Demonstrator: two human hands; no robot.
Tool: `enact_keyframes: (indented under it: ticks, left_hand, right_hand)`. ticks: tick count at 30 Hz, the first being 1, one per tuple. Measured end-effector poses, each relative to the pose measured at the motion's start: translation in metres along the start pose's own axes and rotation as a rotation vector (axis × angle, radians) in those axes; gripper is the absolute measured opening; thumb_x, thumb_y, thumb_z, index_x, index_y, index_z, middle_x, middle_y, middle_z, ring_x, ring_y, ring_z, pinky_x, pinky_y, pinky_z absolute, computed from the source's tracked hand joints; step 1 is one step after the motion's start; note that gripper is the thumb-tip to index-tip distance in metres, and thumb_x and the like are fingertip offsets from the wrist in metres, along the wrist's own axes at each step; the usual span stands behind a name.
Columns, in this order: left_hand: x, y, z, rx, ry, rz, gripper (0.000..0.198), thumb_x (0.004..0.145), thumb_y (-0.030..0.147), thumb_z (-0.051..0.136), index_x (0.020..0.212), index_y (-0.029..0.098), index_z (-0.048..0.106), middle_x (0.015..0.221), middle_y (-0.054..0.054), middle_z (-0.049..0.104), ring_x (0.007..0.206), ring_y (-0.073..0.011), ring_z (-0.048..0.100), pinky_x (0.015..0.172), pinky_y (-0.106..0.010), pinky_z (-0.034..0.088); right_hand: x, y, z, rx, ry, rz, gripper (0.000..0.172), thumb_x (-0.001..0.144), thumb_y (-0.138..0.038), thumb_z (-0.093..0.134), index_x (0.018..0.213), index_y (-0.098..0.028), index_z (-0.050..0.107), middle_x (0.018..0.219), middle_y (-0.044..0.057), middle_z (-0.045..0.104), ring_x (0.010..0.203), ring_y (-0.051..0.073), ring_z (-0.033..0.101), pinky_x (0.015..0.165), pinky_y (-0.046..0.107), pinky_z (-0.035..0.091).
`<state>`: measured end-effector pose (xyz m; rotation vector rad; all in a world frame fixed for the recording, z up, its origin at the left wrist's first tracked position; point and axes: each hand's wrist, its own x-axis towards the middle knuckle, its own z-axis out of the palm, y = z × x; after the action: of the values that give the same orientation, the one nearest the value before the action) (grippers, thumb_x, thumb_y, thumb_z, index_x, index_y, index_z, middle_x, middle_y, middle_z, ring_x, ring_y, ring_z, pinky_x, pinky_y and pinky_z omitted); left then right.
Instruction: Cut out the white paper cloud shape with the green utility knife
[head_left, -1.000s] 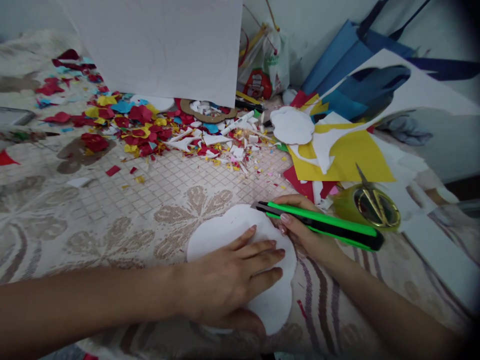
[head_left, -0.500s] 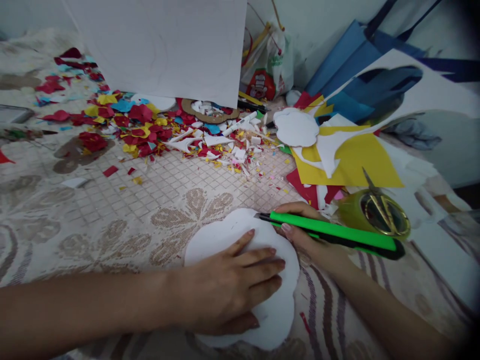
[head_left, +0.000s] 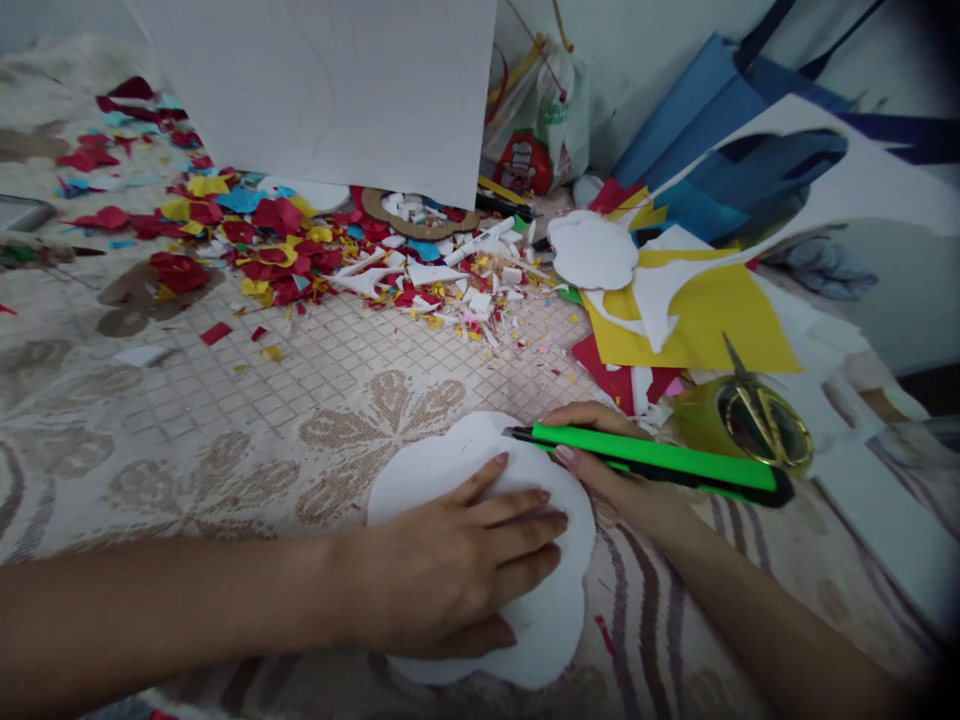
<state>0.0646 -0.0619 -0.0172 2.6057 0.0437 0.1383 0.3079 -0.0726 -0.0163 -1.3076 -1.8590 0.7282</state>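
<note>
A white scallop-edged cutout [head_left: 420, 480], like a flower or cloud, lies on the patterned tablecloth in front of me. My left hand [head_left: 465, 565] rests flat across it with its fingers spread. In my right hand [head_left: 600, 470] is a green and black utility knife [head_left: 660, 460]. Its blade tip is over the upper right part of the cutout; whether it touches the surface I cannot tell. The right fingers wrap around the front of the knife near the cutout's edge.
Colourful paper scraps [head_left: 277, 240] lie across the back. Behind them stands a large white sheet [head_left: 322, 90]. To the right are a smaller white cutout [head_left: 592, 250], a yellow sheet [head_left: 720, 310], gold-handled scissors [head_left: 769, 425] on a yellowish roll of tape [head_left: 697, 415], and a blue bag [head_left: 675, 110].
The knife's back end has swung slightly left and up, and its tip sits a little further left over the cutout. My left hand stays flat in place.
</note>
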Motion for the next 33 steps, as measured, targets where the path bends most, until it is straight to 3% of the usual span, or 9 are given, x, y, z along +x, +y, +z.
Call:
enact_keyframes:
  ticks: [13,18,33]
  left_hand:
    - [0.0,0.001,-0.002,0.021,0.004,-0.003,0.053,0.101,0.037,0.048,0.146,0.009,0.045,0.159,-0.013,0.037,0.151,-0.0283,0.024,0.125,-0.052,0.0]
    - [0.0,0.0,-0.001,0.033,0.002,-0.012,0.055,0.1,0.038,0.05,0.147,0.011,0.044,0.161,-0.011,0.035,0.152,-0.0255,0.021,0.125,-0.048,-0.005]
    - [0.0,0.0,0.0,-0.012,0.044,-0.006,0.055,0.098,0.036,0.054,0.146,0.009,0.046,0.157,-0.014,0.04,0.151,-0.0276,0.027,0.125,-0.05,0.002]
  right_hand:
    - [0.0,-0.001,-0.002,0.017,-0.057,-0.065,0.021,0.092,-0.02,0.063,0.11,-0.029,0.068,0.102,-0.001,0.075,0.094,0.015,0.071,0.081,0.024,0.058]
    - [0.0,-0.004,-0.004,-0.028,-0.06,-0.06,0.02,0.091,-0.021,0.064,0.108,-0.029,0.069,0.101,0.0,0.075,0.093,0.015,0.072,0.082,0.025,0.058]
    - [-0.006,-0.008,-0.01,-0.069,-0.066,-0.038,0.019,0.091,-0.02,0.063,0.108,-0.028,0.069,0.099,0.001,0.076,0.09,0.016,0.073,0.076,0.023,0.059]
